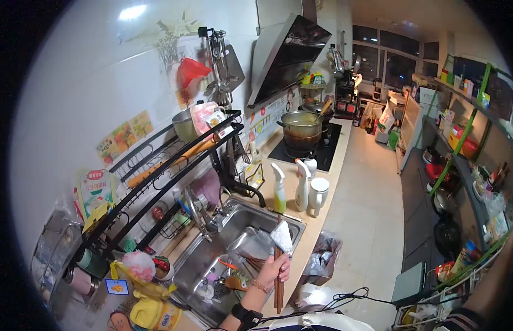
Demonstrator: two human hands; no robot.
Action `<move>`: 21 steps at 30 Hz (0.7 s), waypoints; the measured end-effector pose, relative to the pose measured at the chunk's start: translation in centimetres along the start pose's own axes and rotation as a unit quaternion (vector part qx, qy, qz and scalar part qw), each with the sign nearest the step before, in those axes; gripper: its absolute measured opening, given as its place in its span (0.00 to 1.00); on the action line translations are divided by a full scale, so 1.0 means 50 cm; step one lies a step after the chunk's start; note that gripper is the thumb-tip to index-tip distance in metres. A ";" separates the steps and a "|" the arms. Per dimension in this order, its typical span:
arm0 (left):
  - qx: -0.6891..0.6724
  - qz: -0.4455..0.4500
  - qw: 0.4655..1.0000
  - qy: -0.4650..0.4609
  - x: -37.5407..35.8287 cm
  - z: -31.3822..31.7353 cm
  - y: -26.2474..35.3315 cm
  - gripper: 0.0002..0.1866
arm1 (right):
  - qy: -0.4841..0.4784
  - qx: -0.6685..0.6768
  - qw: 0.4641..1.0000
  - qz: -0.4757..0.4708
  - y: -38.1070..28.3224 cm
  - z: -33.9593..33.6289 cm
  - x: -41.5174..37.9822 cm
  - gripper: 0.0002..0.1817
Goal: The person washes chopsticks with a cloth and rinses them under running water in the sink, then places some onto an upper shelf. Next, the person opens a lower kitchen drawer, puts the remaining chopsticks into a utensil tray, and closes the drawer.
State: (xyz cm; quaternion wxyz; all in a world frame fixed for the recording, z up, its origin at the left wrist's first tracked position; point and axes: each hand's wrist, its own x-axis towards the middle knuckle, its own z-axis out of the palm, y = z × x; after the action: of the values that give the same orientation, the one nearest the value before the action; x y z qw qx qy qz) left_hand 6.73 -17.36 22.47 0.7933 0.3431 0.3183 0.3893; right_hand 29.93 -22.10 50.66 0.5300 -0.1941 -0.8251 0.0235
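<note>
While the left hand (274, 268) stood over the near edge of the sink (251, 218), its fingers were clamped around a bundle of brown chopsticks (278, 287), held upright; a white cloth (282, 236) was wrapped about the upper part of the bundle, just above the hand; the chopsticks' lower ends hung below the hand, in front of the bench (334, 182) edge; a dark band sat on the wrist; the right hand was out of sight, only a sleeve (496, 287) showing at the right edge, so I could not tell how its fingers stood; the sink held utensils and a metal pan (251, 245); behind it stood a green spray bottle (279, 190), a white bottle (302, 185) and a white jug (318, 193); farther along the bench a pot (299, 128) sat on the hob (322, 151); a black rack (174, 165) spanned the sink at the wall.
</note>
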 end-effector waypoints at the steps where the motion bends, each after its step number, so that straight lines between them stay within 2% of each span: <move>1: -0.004 -0.005 1.000 0.000 0.005 0.006 -0.003 0.18 | 0.002 -0.003 1.000 0.002 0.000 -0.001 0.000 0.23; 3: 0.005 -0.005 1.000 -0.017 0.006 0.016 -0.004 0.18 | 0.004 -0.004 1.000 0.004 0.002 -0.002 0.001 0.22; 7: -0.002 -0.006 1.000 0.006 0.017 0.027 -0.010 0.18 | 0.003 -0.009 1.000 0.009 0.007 -0.007 -0.007 0.22; 10: -0.015 -0.016 0.999 -0.023 0.018 0.019 -0.007 0.18 | 0.002 -0.010 1.000 0.005 0.009 -0.015 -0.003 0.22; 14: 0.002 -0.010 0.999 0.051 0.011 0.023 -0.009 0.17 | -0.003 -0.009 1.000 0.024 0.006 -0.018 -0.011 0.21; 16: -0.016 0.005 1.000 0.016 0.021 0.006 -0.010 0.16 | 0.001 -0.006 1.000 0.029 0.004 -0.021 -0.011 0.21; 20: -0.028 0.012 0.999 0.010 0.018 -0.002 0.000 0.17 | -0.001 0.004 0.999 0.044 0.018 -0.019 -0.017 0.21; 21: -0.020 0.012 0.998 0.058 0.015 0.014 0.011 0.18 | -0.005 0.004 0.999 0.051 0.025 -0.015 -0.018 0.20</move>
State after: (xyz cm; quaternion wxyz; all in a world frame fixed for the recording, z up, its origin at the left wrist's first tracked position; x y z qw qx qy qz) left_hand 7.40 -16.68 23.13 0.7754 0.3080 0.3523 0.4240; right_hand 31.30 -21.36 49.90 0.5250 -0.2340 -0.8165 0.0551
